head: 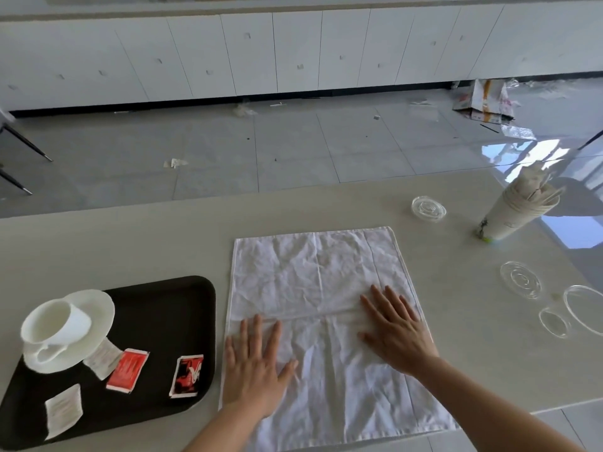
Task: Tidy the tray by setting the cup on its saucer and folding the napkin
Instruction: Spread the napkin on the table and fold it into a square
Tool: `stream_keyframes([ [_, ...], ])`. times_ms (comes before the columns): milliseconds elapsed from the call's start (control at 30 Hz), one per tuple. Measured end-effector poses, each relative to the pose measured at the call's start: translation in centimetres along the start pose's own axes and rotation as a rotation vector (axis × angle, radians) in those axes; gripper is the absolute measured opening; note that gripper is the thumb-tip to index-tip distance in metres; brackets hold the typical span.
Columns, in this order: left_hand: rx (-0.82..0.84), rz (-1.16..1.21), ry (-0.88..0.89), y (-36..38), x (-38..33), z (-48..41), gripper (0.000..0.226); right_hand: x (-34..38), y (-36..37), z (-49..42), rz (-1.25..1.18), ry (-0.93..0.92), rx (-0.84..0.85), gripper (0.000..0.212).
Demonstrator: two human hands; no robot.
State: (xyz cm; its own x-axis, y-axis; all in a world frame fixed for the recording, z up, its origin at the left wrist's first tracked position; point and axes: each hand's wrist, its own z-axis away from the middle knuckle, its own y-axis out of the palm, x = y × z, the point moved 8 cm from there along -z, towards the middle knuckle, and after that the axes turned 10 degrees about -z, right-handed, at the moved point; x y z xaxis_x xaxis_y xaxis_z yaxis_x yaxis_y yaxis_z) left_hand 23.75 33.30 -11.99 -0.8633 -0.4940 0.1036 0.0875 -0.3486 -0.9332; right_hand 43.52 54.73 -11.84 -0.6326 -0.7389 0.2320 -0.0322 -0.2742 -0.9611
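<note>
A white cloth napkin point(318, 275) lies spread flat on the table, right of a dark tray point(169, 308). My left hand point(256, 363) presses flat on the napkin's near left part, fingers apart. My right hand point(396, 331) lies flat on its right side, fingers spread. On the tray's left end a white cup point(55, 321) stands on a white saucer point(93, 305), its handle toward me.
Red and white sachets point(127, 370) lie on the tray. To the right are clear plastic lids point(520, 280), a glass coaster point(428, 208) and a stack of paper cups point(509, 213). The table's near edge runs under the napkin.
</note>
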Motion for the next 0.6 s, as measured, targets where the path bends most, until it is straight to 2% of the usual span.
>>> stream_keyframes([
  [333,-0.084,0.023,-0.050,0.7,0.2,-0.4,0.079,-0.6,-0.3,-1.6,0.013,-0.067,0.009,0.072],
  [600,-0.079,0.056,-0.045,-0.2,0.2,0.0,0.076,0.7,-1.0,2.6,-0.095,-0.104,-0.055,0.071],
])
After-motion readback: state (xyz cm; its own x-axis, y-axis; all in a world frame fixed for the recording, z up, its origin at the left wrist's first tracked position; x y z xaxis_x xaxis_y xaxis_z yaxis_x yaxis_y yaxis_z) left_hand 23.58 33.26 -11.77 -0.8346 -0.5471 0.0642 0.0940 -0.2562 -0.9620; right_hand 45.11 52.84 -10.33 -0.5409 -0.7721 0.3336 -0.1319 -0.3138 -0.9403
